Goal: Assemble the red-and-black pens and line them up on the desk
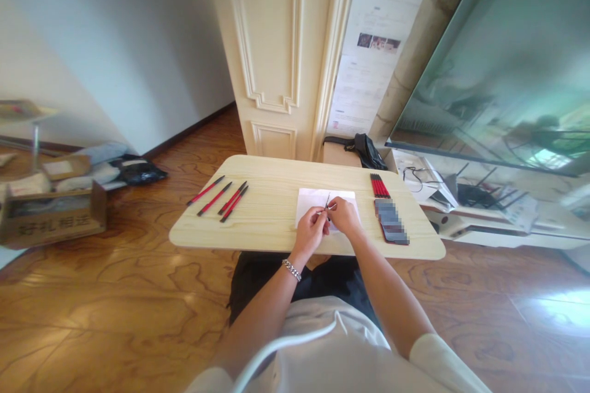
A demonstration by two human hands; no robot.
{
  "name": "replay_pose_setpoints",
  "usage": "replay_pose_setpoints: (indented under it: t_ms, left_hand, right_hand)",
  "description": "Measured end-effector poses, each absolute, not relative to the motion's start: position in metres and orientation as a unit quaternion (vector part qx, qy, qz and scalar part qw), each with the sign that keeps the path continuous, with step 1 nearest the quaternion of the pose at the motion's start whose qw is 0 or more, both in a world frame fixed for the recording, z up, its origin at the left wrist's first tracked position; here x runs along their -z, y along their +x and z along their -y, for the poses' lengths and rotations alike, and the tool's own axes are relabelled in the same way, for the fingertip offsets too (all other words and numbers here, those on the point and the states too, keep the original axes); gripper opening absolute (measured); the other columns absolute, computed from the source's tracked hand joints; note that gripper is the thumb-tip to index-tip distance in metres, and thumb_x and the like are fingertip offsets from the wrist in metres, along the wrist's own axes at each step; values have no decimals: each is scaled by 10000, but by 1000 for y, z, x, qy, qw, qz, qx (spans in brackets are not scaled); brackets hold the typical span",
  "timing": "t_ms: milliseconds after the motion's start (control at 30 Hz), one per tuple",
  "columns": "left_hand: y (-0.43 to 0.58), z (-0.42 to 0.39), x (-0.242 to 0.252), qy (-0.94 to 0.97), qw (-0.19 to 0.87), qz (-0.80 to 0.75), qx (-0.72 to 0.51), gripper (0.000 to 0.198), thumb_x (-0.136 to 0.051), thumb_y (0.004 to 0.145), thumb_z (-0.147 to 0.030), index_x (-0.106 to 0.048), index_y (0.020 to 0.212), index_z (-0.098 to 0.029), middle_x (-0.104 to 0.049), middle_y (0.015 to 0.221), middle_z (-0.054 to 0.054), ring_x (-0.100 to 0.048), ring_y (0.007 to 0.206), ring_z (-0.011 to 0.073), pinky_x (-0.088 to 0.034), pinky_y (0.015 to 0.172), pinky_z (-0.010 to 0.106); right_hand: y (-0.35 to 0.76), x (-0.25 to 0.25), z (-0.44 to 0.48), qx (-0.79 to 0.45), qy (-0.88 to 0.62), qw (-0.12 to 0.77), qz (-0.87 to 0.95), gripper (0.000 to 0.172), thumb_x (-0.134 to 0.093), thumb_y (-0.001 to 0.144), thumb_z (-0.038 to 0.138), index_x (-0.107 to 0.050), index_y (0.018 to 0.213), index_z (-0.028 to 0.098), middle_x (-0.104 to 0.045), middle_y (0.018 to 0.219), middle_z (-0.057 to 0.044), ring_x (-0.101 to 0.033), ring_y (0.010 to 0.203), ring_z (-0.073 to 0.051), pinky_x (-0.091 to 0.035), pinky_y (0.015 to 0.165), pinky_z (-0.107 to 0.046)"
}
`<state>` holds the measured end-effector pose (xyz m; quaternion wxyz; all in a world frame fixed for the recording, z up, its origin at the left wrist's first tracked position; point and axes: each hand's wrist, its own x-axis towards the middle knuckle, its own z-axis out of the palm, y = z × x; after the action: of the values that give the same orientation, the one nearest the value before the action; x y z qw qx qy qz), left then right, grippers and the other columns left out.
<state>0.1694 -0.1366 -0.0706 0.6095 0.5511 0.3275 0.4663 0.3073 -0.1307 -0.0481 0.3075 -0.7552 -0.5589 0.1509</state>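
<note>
Evidently, a slim dark piece (327, 201) is pinched between the left hand (312, 222) and the right hand (343, 215), over the white paper (303, 201).
For good handling, it is judged, the piece should be kept in one straight line between the two pinches, and any force should be applied slowly, so that nothing thin is bent or dropped. A narrow grip is formed by each hand; how exactly the piece is divided between the fingers cannot be told, because much of it is covered. The forearms (271, 313) are angled inward from both sides, with the wrists near the front edge of the table (258, 177). Farther out, four red-and-black pens (214, 199) are laid at left, and a pen row (380, 186) at right.
</note>
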Motion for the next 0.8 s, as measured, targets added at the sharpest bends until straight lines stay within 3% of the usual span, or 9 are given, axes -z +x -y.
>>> replay_pose_setpoints:
  t_ms: [100,300,367,467,567,800]
  left_hand:
    - [168,137,70,543,610,-324,-477,367,-573,847,-515,-601,995,-180,-607,637,-5,-556,501,106,-381,446,199]
    - [168,137,67,531,616,-322,-485,361,-584,841,-509,-602,990,-181,-605,636,-6,-554,501,109,-393,455,206]
    - [168,138,67,532,616,-323,-484,351,-583,842,-503,-604,990,-186,-607,638,-6,-557,502,109,-388,453,203]
    - [168,138,67,529,615,-332,-481,355,-585,833,-507,-611,983,-186,-613,632,-1,-561,497,111,-371,439,201]
    - [169,139,66,527,613,-338,-483,357,-581,833,-511,-618,976,-186,-610,619,-1,-553,484,108,-361,432,200]
    - [169,138,67,546,605,-340,-471,341,-564,846,-505,-626,959,-190,-605,619,0,-552,484,106,-350,422,194]
  right_hand:
    - [297,44,123,-115,-762,256,583,100,-614,761,253,-678,805,189,-706,775,-92,-637,754,-223,-372,623,-283]
    - [290,48,119,-121,-770,204,593,85,-613,773,247,-674,757,190,-704,767,-121,-645,750,-238,-368,634,-292]
    - [294,50,121,-129,-765,260,575,179,-575,824,339,-663,753,199,-701,774,-110,-639,758,-230,-378,644,-293]
    - [301,51,126,-190,-719,423,517,387,-441,893,504,-650,789,196,-686,764,-80,-615,699,-189,-404,630,-280]
    - [303,50,134,-271,-642,536,477,475,-450,848,618,-652,848,188,-666,744,-51,-574,616,-158,-412,573,-268]
    - [299,33,133,-285,-629,530,493,350,-579,777,526,-659,802,186,-638,685,-27,-553,616,-157,-411,576,-268]
